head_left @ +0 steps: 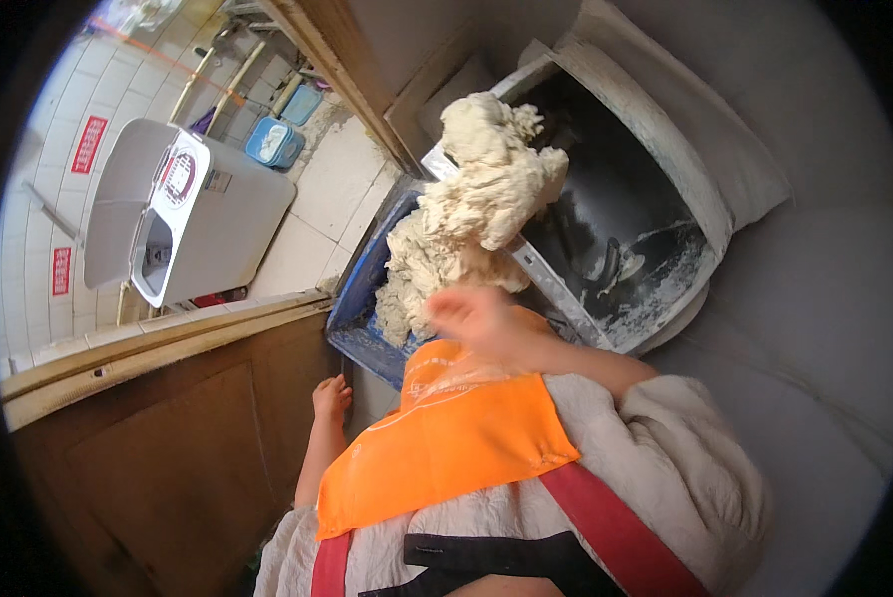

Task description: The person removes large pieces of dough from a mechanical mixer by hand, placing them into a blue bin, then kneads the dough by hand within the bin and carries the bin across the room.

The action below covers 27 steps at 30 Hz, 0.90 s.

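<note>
Bright daylight upper left, right hand (471,316) motion-blurred, heavy fisheye bend, dark vignette at rim.

A big mass of pale, ragged dough (471,199) hangs in a lumpy, stretched rope just beyond the right hand (476,316). Its upper part rests on the rim of the dark, flour-dusted mixer bowl (616,229), which sits farther out and to the right of that hand. Its lower end spills into the blue tub (359,298), which lies between the two hands, ahead of the left hand (331,396).
</note>
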Each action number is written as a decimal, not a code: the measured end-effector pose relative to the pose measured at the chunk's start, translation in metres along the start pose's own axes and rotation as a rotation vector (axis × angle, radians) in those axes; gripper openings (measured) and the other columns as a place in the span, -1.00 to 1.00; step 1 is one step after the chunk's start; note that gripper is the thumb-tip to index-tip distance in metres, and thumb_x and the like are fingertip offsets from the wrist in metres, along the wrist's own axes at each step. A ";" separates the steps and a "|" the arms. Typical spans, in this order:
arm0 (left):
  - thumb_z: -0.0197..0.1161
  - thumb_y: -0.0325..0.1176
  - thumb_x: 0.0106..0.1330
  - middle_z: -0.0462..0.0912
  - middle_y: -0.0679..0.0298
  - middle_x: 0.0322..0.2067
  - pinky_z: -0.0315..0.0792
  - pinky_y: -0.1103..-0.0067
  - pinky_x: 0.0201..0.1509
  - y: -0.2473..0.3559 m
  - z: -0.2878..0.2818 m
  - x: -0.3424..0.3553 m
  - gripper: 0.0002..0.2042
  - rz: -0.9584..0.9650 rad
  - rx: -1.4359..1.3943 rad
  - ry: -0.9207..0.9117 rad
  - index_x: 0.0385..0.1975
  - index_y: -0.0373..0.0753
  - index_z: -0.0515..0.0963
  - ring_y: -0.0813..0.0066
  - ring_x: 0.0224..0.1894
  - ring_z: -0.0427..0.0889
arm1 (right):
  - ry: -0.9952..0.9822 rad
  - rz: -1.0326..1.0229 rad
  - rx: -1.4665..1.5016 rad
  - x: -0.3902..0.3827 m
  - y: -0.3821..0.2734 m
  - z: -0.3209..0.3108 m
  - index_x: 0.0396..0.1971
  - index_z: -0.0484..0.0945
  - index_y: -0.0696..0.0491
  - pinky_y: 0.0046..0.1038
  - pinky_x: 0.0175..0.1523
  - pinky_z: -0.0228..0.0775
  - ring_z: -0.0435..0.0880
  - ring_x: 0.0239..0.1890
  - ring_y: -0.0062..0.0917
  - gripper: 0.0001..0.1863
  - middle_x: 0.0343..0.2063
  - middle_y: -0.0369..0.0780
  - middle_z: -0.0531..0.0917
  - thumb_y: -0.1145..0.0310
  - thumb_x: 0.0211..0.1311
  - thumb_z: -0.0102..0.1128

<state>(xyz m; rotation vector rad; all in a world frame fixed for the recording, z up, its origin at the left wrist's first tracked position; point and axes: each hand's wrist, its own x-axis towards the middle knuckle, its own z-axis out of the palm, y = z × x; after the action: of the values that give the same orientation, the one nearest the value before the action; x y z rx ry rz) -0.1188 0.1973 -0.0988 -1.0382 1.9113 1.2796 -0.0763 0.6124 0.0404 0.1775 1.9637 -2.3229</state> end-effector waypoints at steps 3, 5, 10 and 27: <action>0.30 -0.26 0.22 0.59 0.29 -0.26 0.46 0.56 -0.37 -0.009 0.007 -0.023 -0.64 -0.069 -0.013 0.046 -0.03 -0.27 0.49 0.50 -0.32 0.62 | 0.681 -0.128 0.063 0.017 -0.001 -0.106 -0.26 0.56 0.16 -0.63 -0.26 0.46 0.60 -0.38 -0.66 -0.87 -0.40 -0.27 0.62 0.49 0.20 0.20; 0.31 -0.26 0.22 0.60 0.29 -0.26 0.46 0.58 -0.35 0.014 0.036 -0.051 -0.61 0.052 -0.038 -0.019 -0.01 -0.28 0.47 0.50 -0.31 0.63 | 0.958 -0.021 -0.177 0.034 0.006 -0.174 -0.14 0.55 0.14 -0.48 -0.09 0.44 0.58 -0.17 -0.55 -0.69 -0.24 -0.23 0.64 0.32 0.14 0.29; 0.21 -0.09 0.31 0.42 0.17 0.18 0.40 0.41 0.08 0.163 0.171 -0.109 -0.35 0.567 -0.065 -0.381 0.33 -0.18 0.16 0.34 0.12 0.49 | 0.277 0.418 0.473 0.121 0.043 -0.244 0.27 0.30 0.01 -0.33 0.32 0.05 0.31 0.27 -0.36 -0.20 0.26 -0.23 0.35 -0.02 0.06 0.36; 0.12 -0.35 0.25 0.45 0.09 0.11 0.44 0.33 0.15 0.211 0.220 -0.192 -0.46 0.231 -0.618 -0.692 0.24 -0.30 0.22 0.25 0.10 0.51 | 0.088 -0.120 -0.432 0.078 -0.107 -0.147 -0.22 0.50 0.14 -0.47 0.01 0.37 0.53 -0.12 -0.51 -0.50 -0.22 -0.21 0.58 0.35 -0.23 0.51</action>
<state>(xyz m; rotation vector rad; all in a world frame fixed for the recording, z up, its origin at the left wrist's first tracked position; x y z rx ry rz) -0.1895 0.5025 0.0785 -0.5132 1.1433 2.1022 -0.1651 0.7755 0.1092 0.1319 2.5234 -1.9168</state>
